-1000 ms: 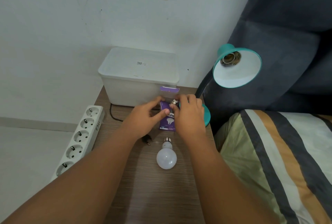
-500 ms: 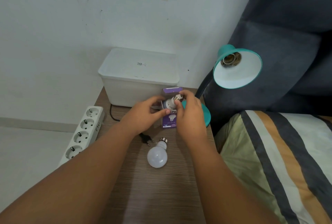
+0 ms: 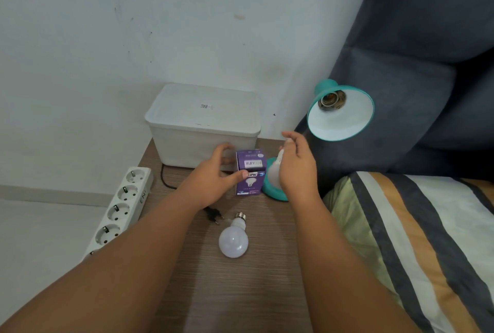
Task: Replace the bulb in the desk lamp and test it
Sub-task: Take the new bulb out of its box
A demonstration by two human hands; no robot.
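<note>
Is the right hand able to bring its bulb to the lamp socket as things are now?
Probably yes. The right hand holds the bulb close below the teal shade, whose mouth opens toward the person; the socket is empty and nothing lies between.

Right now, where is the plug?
Head view, centre-left: the plug lies on the desk, between the power strip and the loose bulb, just left of its base.

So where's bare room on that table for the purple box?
The wooden table is bare at its near end, below the loose white bulb. Beyond it is crowded: white lidded bin, purple cardboard box, teal lamp base, black plug.
</note>
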